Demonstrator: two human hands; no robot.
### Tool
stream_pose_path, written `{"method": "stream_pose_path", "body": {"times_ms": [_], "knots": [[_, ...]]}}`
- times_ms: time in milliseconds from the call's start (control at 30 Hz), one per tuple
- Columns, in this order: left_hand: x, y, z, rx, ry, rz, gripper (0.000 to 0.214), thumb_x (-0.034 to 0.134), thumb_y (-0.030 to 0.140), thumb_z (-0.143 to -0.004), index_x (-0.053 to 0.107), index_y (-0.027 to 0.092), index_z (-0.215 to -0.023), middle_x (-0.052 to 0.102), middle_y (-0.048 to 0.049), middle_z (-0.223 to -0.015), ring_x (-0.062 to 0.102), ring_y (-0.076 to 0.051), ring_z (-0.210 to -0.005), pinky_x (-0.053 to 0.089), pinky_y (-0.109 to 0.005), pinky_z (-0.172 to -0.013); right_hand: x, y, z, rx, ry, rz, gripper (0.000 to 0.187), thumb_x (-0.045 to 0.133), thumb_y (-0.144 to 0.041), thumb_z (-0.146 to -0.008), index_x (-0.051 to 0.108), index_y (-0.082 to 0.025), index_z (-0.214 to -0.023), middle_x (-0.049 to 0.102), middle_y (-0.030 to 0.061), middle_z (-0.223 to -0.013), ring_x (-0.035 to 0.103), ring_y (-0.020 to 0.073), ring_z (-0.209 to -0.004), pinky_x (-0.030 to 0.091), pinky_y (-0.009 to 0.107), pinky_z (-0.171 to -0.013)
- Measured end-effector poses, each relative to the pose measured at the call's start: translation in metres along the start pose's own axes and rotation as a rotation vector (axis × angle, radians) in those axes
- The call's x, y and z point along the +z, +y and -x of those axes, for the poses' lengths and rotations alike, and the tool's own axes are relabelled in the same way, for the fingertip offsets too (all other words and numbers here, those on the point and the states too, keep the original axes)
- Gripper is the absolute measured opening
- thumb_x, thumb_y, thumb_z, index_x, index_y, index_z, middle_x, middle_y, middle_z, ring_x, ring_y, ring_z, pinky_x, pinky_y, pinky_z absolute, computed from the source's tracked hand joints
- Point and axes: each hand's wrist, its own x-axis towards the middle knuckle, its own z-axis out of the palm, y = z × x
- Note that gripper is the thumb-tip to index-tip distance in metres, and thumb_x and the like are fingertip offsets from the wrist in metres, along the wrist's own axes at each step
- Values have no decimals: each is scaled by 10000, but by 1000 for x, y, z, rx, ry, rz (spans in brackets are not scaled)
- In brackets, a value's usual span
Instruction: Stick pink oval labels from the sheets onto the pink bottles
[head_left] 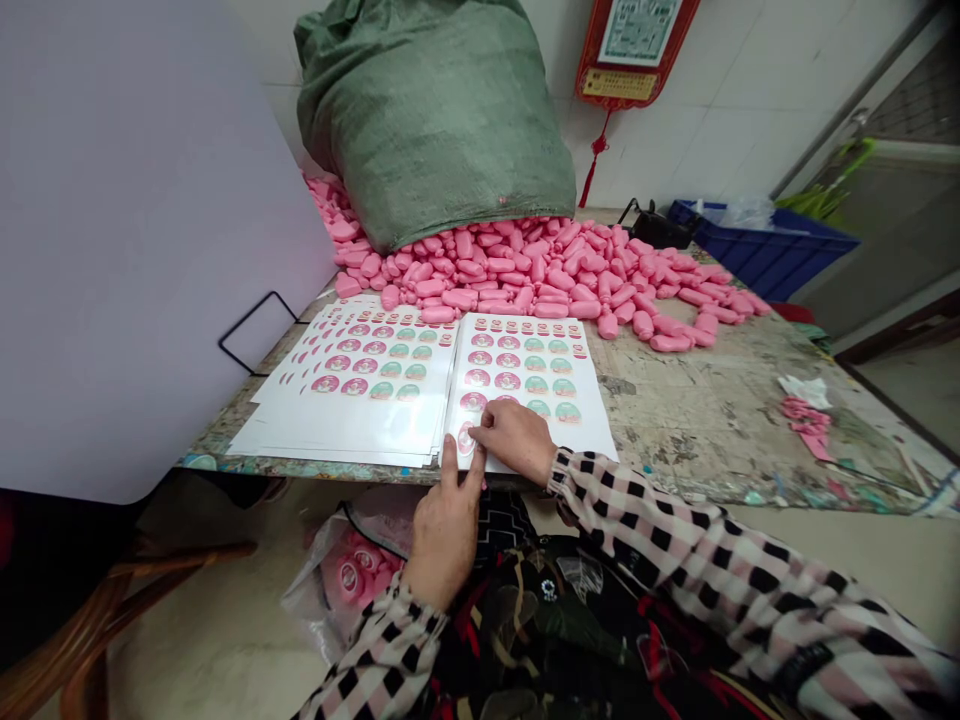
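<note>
Well, a white board [150,250] stands along the left of the worn, paint-stained table [712,430], with a clear plastic bag [349,580] of pink items below the table's edge. On the table lie open sticker sheets [525,370] printed with rows of round labels [506,380]. The left hand [444,527] is open, fingertips at the sheets' near edge; the right hand [514,440] rests on the right page, fingers narrowed over a pink label [466,438], grip unclear. Behind, pink bars [525,270] spill from a green woven sack [431,120] against the tiled wall [720,100], reaching toward a blue crate [765,250].
</note>
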Motion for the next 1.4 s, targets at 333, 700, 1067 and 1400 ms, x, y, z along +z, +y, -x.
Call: {"method": "stream_pose_path", "body": {"times_ms": [333,700,1067,1400], "knots": [[-3,1,-1,1,-18,3,573,372,213,-885,200,272,-1429,150,-209,-1485,632,-157,-692,503,-285,-585,-6,-3,-3,45,-36,-37,203,576,-410,-739,649,-225,-779,646,15,-883,567,152,-760,325,250,-577],[0,0,2,5,31,14,624,391,162,-868,160,289,-1434,187,-197,-1478,624,-164,-760,503,-299,-655,-14,-7,-14,24,-95,-17,221,599,-427,-691,674,-223,-731,667,21,-771,579,162,-707,321,247,-536],[-1,1,0,-12,-3,-3,585,377,214,-885,178,301,-1429,141,-201,-1489,619,-146,-652,498,-291,-561,-53,-2,-27,-92,-136,-79,221,664,-421,-649,647,-202,-671,644,14,-710,550,149,-658,323,246,-534],[4,-7,4,3,46,188,551,330,219,-907,173,281,-1431,67,-157,-1509,636,-191,-835,519,-303,-621,-12,69,27,2,175,-457,311,585,-508,-742,636,-202,-751,615,4,-763,544,139,-704,381,252,-640]]}}
